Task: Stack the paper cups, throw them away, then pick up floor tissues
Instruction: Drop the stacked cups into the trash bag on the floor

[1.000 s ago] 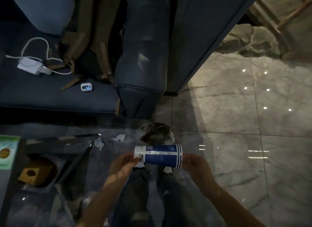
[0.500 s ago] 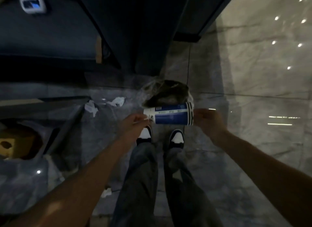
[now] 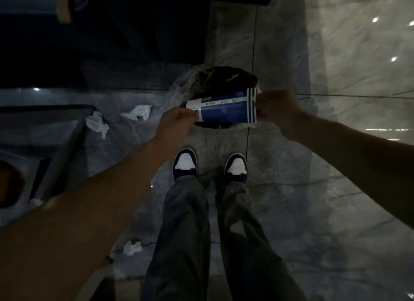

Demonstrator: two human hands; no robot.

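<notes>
A stack of blue and white paper cups (image 3: 224,109) lies sideways between my hands, rims to the right. My left hand (image 3: 177,123) grips its narrow white base and my right hand (image 3: 277,108) holds the rim end. The stack hangs directly over the dark opening of a bin lined with a clear bag (image 3: 224,79). Crumpled white tissues lie on the floor: one (image 3: 97,123) and another (image 3: 139,112) to the left of the bin, a third (image 3: 132,248) near my left leg.
A dark blue sofa (image 3: 134,31) rises behind the bin. A low glass table edge (image 3: 56,144) runs along the left. My two shoes (image 3: 210,166) stand just in front of the bin on glossy marble tiles (image 3: 336,188) that stretch to the right.
My view has tilted further down and closer to the floor. The cup stack, still in both hands, has moved forward from in front of the bin to above its opening.
</notes>
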